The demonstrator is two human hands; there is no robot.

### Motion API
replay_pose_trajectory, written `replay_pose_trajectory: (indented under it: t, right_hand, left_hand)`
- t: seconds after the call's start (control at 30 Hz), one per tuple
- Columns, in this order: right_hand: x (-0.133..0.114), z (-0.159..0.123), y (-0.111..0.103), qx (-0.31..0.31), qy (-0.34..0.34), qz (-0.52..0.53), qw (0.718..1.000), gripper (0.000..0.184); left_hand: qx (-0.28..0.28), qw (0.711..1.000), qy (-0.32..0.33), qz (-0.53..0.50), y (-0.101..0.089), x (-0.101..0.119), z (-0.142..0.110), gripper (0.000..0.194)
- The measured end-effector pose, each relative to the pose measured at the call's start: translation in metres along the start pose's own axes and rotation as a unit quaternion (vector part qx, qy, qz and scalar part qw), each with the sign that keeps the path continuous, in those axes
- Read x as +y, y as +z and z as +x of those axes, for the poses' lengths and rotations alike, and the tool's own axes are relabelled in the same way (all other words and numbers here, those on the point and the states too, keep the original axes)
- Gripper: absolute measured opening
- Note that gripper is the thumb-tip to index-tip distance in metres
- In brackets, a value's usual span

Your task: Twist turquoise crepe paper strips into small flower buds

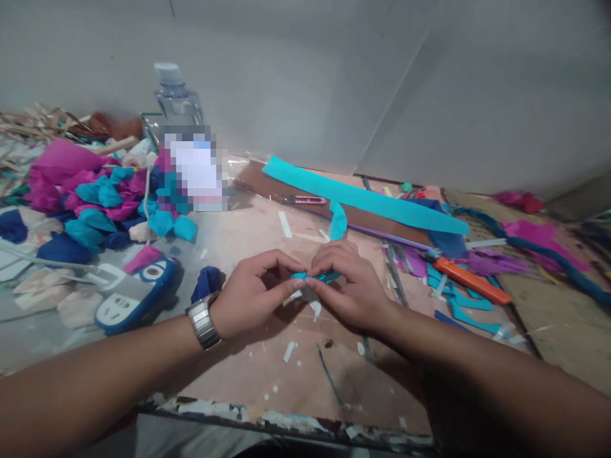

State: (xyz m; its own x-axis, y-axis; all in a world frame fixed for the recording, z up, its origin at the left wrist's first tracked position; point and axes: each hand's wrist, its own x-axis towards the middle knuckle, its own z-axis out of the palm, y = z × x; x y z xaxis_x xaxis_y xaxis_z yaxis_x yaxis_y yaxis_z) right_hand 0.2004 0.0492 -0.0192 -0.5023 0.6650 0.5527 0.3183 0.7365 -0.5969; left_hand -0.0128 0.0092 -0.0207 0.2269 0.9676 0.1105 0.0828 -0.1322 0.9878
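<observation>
Between my two hands is a small turquoise crepe paper strip [338,222], pinched at its lower part, with its free end standing up behind my right fingers. My left hand [260,289], with a metal watch at the wrist, pinches the strip between thumb and index finger. Close against it, my right hand [351,280] grips the same strip, fingers curled over it. The part inside my fingertips is mostly hidden. Beyond my hands lies a long turquoise paper band [363,194] on brown sheets, with small pink thread snips [309,200] beside it.
Left, a heap of pink, blue and turquoise paper pieces [100,191] surrounds a blue and white glue gun [138,289]. A clear bottle [176,98] stands behind a blurred-out patch. An orange utility knife [472,280] lies right among paper scraps. The table's front edge [286,420] is ragged.
</observation>
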Motion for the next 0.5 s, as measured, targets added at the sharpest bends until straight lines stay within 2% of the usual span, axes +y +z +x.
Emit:
replay_pose_trajectory:
  t: [0.23,0.5]
  right_hand:
    - [0.0004,0.0000,-0.0012,-0.005,0.000,0.006,1.000,0.003]
    - [0.0006,0.0000,0.0004,0.006,0.005,-0.007,1.000,0.008]
  left_hand:
    - [0.000,1.000,0.004,0.008,-0.0021,-0.0028,0.0008,0.016]
    - [-0.004,0.999,0.045,0.028,-0.0025,-0.0038,0.0011,0.013]
